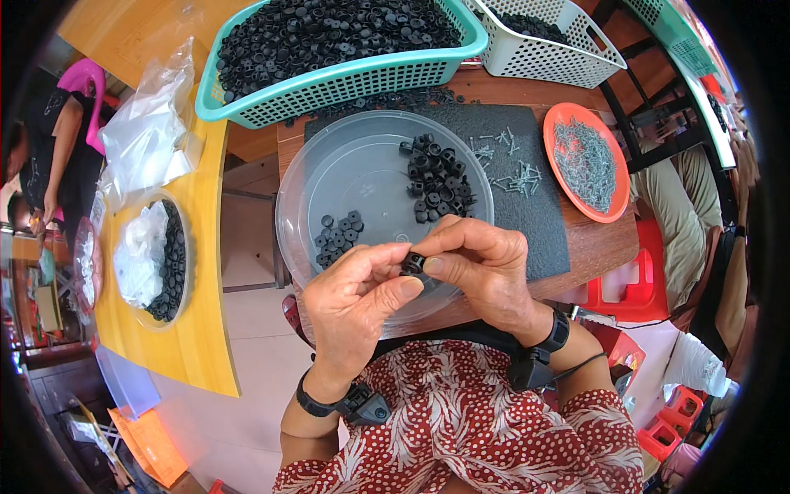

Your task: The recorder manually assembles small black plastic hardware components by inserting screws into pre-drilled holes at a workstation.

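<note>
Two bands of black strap point(317, 399) circle the wrists above a red-and-white patterned cloth shirt point(461, 403), which the lower edge cuts off. Both hands are drawn together over the near side of the tray point(362, 177) and hide part of its rim. Between their fingertips sits one small black part point(412, 263), rounded and glossy, its lower side hard to make out. The left hand point(354, 296) closes on it with forefinger and thumb, though the thumb's exact contact is unclear; the right hand point(485, 263) pinches it from the other side, thumb and forefinger nearly meeting.

The tray is round, shallow, clear plastic. Inside, small flat discs point(337, 239) lie to the left and a heap of chunkier black clips point(436, 181) to the right, well apart. Under it is a dark, matte mat point(547, 243) with loose silvery screws point(518, 177); just beside the mat, a smooth orange plate point(615, 206) holds many more.

Farther off, a perforated teal basket point(346, 86) brims with black pieces, its far side cut off above. Next to it stands a white basket point(551, 66), partly filled. At far left, another person point(70, 140) shows only in part, bent by the lens.
</note>
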